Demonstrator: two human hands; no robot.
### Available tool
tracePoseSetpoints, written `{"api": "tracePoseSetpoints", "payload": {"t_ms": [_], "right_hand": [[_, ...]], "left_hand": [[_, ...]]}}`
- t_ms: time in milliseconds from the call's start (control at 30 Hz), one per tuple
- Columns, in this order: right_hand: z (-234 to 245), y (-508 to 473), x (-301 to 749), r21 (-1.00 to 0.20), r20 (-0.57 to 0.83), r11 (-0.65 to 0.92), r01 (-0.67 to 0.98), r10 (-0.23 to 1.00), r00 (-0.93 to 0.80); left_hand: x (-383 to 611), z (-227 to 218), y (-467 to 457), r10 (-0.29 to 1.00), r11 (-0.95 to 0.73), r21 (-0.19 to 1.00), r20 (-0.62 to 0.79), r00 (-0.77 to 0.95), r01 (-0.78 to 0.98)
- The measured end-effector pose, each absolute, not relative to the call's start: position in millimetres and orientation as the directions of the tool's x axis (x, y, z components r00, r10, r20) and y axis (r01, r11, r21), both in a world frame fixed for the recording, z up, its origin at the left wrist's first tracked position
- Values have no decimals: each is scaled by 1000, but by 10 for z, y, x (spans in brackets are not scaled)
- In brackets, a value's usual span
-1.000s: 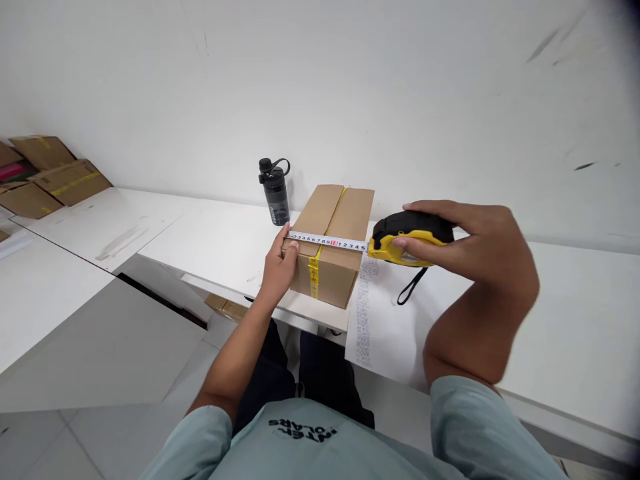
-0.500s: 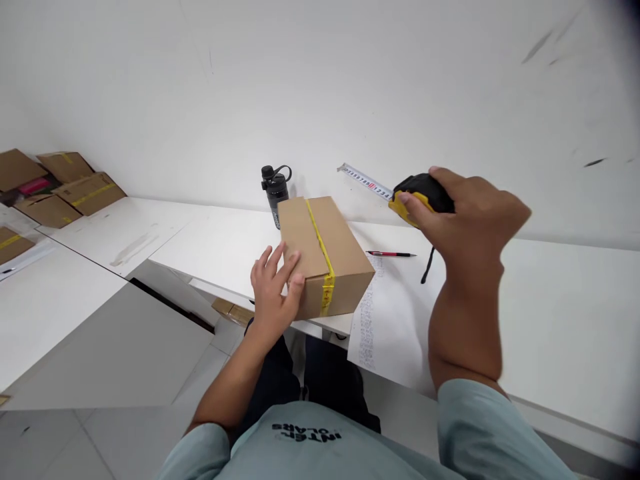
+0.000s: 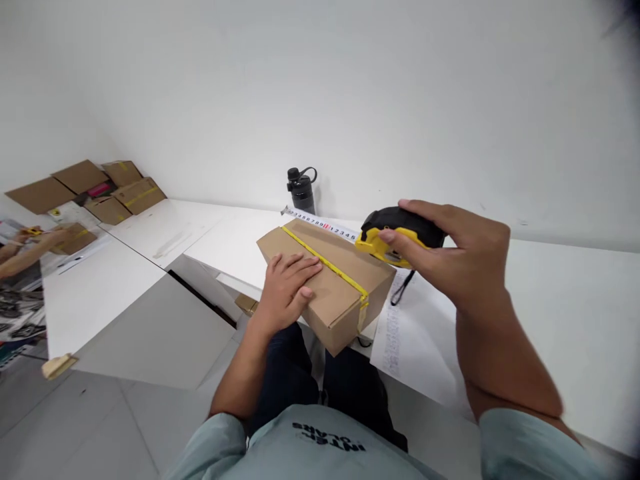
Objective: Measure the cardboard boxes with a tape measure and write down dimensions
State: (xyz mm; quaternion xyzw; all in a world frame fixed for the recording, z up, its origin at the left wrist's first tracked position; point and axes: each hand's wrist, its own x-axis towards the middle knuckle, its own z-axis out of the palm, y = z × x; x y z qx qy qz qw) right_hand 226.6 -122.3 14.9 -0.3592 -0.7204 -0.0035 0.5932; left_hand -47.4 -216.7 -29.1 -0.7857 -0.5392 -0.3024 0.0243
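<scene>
A brown cardboard box (image 3: 345, 287) sealed with yellow tape lies turned at an angle on the white table's (image 3: 550, 313) front edge. My left hand (image 3: 290, 287) rests flat on its top, fingers stretched out. My right hand (image 3: 450, 250) grips a yellow and black tape measure (image 3: 397, 233) just past the box's far right corner. Its white blade (image 3: 320, 223) runs out to the left along the box's far edge.
A black water bottle (image 3: 303, 190) stands behind the box by the wall. A printed paper sheet (image 3: 415, 340) lies right of the box. Several cardboard boxes (image 3: 107, 190) are piled at far left, where another person's arm (image 3: 30, 243) reaches in.
The box has been turned further, lying more lengthwise across the edge. My left hand moved onto its top. The tape measure came down from the air to the box's far edge.
</scene>
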Motion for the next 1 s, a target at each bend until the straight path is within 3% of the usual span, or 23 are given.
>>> {"api": "tracePoseSetpoints", "payload": {"t_ms": [100,300,467,633,833,1000], "right_hand": [[78,-1257,2127,-440,849,751,492,527,-46],[-42,-1151,1917,-433,803,676,596,590,-85],[-20,-1144,1891,-403,795,693,597,589,-146],[-21,-1151,1898,-448,774,714,538,611,-167],[-19,-1127,1907,-438,783,742,507,592,-191],[-65,-1004,1907,-384,869,783,489,485,-94]], "left_hand": [[-431,-381,-2219,825,-379,248,526,204,892],[-262,-466,-2381,787,-390,198,579,214,899],[-242,-461,-2353,762,-402,205,615,202,892],[-234,-535,-2280,767,-377,248,623,151,892],[-215,-664,-2224,652,-415,250,752,94,875],[-198,-644,-2229,532,-427,109,833,151,898]]}}
